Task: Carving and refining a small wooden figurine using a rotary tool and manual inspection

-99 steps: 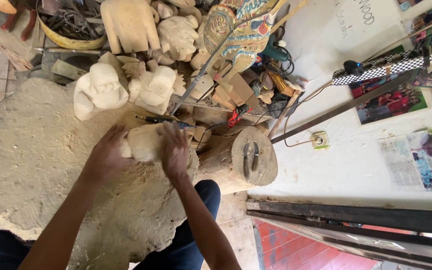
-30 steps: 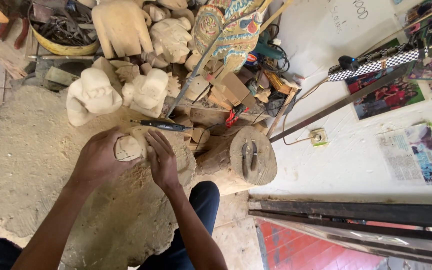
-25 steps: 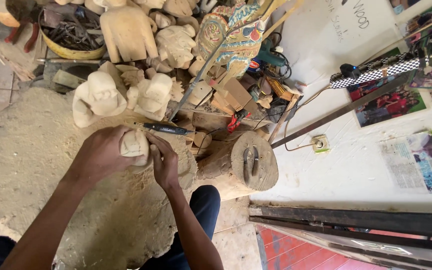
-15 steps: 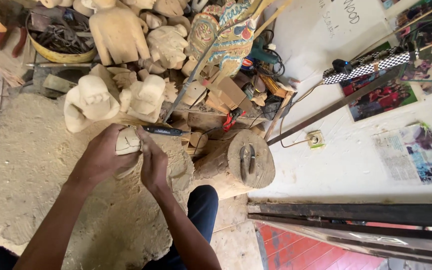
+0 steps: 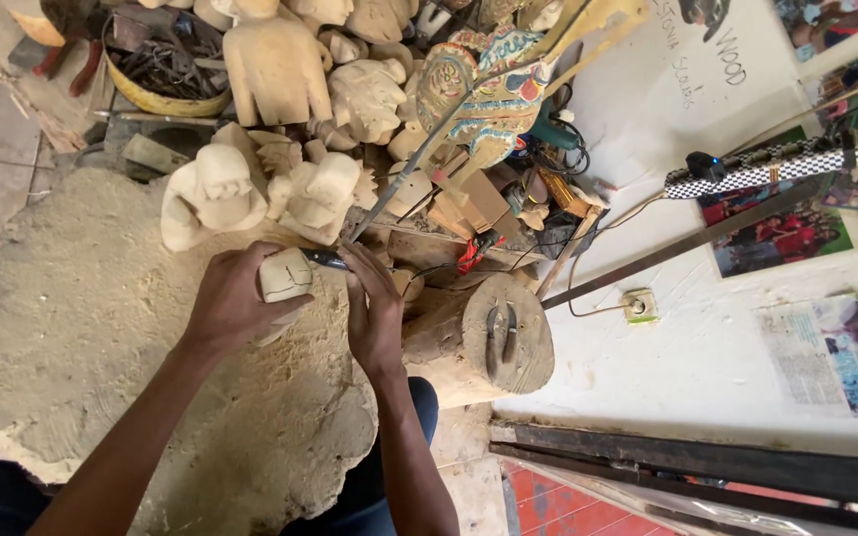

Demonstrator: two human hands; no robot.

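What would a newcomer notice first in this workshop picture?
First, the left hand gripping a pale wood piece at the centre, with the right hand pressing a dark tool to it. Behind them stand unpainted carved figures, and one painted carving glows at top centre.

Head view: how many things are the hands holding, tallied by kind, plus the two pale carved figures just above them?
Pale wood block, in the left hand: 1
Dark-handled carving tool, in the right hand: 1
Pale carved wooden figures above the hands: 2
Total: 4
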